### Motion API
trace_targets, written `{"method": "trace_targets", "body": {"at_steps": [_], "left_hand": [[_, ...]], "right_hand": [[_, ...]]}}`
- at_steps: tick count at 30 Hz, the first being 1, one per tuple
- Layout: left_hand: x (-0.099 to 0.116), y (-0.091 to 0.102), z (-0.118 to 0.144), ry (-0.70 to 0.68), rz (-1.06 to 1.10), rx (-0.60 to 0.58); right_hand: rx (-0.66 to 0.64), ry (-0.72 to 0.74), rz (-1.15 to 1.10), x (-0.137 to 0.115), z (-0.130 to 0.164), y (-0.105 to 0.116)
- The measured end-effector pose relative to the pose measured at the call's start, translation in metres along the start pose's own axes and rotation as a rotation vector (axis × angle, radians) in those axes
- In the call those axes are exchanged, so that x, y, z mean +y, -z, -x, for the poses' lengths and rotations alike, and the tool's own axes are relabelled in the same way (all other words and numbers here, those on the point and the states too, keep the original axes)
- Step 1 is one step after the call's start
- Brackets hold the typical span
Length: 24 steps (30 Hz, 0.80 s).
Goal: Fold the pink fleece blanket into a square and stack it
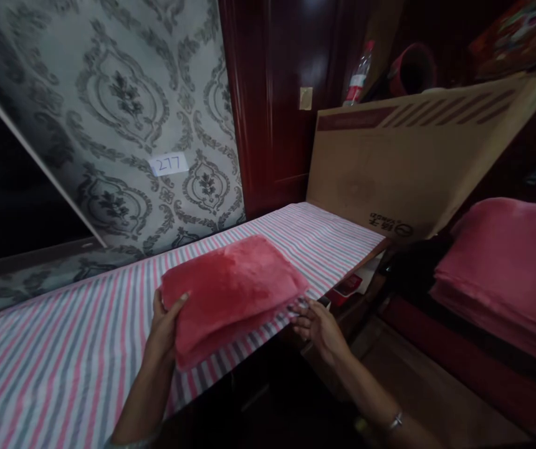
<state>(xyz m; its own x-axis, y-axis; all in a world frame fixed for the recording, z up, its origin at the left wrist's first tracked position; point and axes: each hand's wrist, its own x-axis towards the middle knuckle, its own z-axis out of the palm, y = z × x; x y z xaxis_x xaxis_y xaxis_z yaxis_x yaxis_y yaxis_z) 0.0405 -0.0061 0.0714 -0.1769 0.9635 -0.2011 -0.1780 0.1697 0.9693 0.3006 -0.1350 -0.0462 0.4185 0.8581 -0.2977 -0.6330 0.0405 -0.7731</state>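
A folded red towel (230,290) lies in the middle of the frame on a striped cloth (62,368) covering the table. The left hand (165,324) grips the towel's lower left corner, thumb on top. The right hand (319,324) sits at the towel's right edge, fingers loosely curled and touching it. A cardboard box (412,162) leans at upper right, a stack of pink towels (506,274) at far right. A label reading 277 (169,164) sticks to the patterned wall.

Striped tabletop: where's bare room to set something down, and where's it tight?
Bare striped cloth left of the folded red towel, out past the left hand. A second free strip lies between the towel and the leaning cardboard box. Tight at the front edge, where the right hand meets the towel's corner.
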Motion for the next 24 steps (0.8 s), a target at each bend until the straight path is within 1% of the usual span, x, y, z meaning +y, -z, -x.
{"method": "trace_targets", "body": {"at_steps": [1,2,4,5,6,7,10,13,16,19,20,21,22,23,24], "left_hand": [[-0.002,0.000,0.008,-0.002,0.030,-0.007],[-0.005,0.001,0.016,-0.007,0.056,-0.012],[-0.014,0.007,0.030,-0.032,0.093,-0.047],[-0.019,0.012,0.037,-0.043,0.100,-0.076],[-0.025,0.017,0.044,-0.049,0.092,-0.110],[-0.031,0.022,0.050,-0.053,0.068,-0.142],[-0.050,0.036,0.065,-0.071,-0.063,-0.179],[-0.067,0.044,0.071,-0.122,-0.162,-0.148],[-0.076,0.047,0.071,-0.119,-0.152,-0.143],[-0.078,0.054,0.067,-0.019,-0.073,-0.185],[-0.077,0.058,0.065,0.031,-0.050,-0.166],[-0.076,0.062,0.063,0.071,-0.038,-0.119],[-0.073,0.067,0.059,0.082,-0.043,-0.053],[-0.069,0.072,0.055,0.052,-0.065,0.026],[-0.064,0.076,0.049,-0.015,-0.099,0.098]], "right_hand": [[-0.026,-0.065,-0.047,0.004,0.006,-0.003],[-0.081,-0.149,-0.070,0.009,0.011,-0.006],[-0.236,-0.309,-0.069,0.018,0.019,-0.016],[-0.307,-0.346,-0.071,0.023,0.023,-0.022],[-0.353,-0.345,-0.084,0.027,0.025,-0.029],[-0.371,-0.315,-0.107,0.030,0.027,-0.036],[-0.335,-0.196,-0.175,0.035,0.027,-0.056],[-0.278,-0.147,-0.204,0.039,0.021,-0.067],[-0.167,-0.128,-0.223,0.042,0.013,-0.069],[-0.067,-0.126,-0.209,0.043,0.008,-0.066],[-0.059,-0.128,-0.199,0.042,0.008,-0.065],[-0.062,-0.124,-0.193,0.040,0.007,-0.063],[-0.071,-0.115,-0.187,0.037,0.007,-0.062],[-0.083,-0.104,-0.178,0.034,0.006,-0.060],[-0.091,-0.092,-0.166,0.031,0.006,-0.058]]}}
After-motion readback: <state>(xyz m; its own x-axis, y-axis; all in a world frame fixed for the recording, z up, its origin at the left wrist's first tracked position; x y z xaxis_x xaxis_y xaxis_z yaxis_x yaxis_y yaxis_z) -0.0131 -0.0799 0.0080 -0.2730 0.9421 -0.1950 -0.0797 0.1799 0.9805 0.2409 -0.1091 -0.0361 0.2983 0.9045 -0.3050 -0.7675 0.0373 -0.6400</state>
